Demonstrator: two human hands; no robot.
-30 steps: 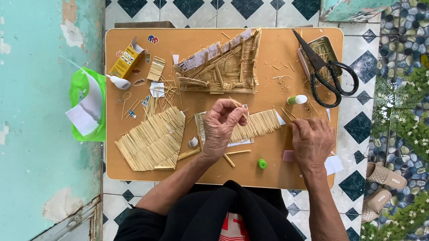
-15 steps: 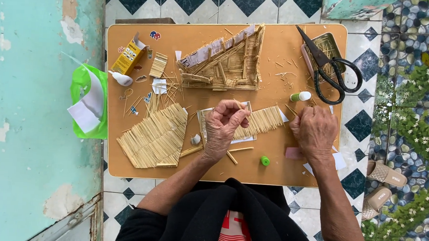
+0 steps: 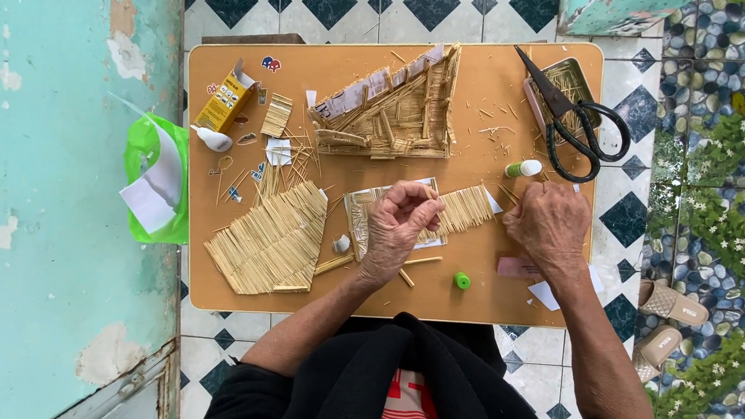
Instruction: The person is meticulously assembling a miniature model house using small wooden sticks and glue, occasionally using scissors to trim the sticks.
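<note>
- Straw-coloured sticks glued in a row make a small panel (image 3: 457, 212) on the brown counter (image 3: 480, 96).
- The left hand (image 3: 397, 223) has its grip pinched together on one thin stick (image 3: 431, 195), right over the panel.
- The right hand (image 3: 550, 223) rests on the counter at the panel's right end; I cannot tell if its grip holds anything.
- Just past the right grip stands a small glue bottle (image 3: 523, 168), and its green cap (image 3: 462, 280) lies nearer the person, between the two hands.
- Black scissors (image 3: 576, 127) lie farther out from the right grip, on a tin tray (image 3: 570, 80).
- Left of the left grip lies a bigger stick mat (image 3: 273, 242).
- Beyond the left grip sits a half-built stick roof (image 3: 395, 109).
</note>
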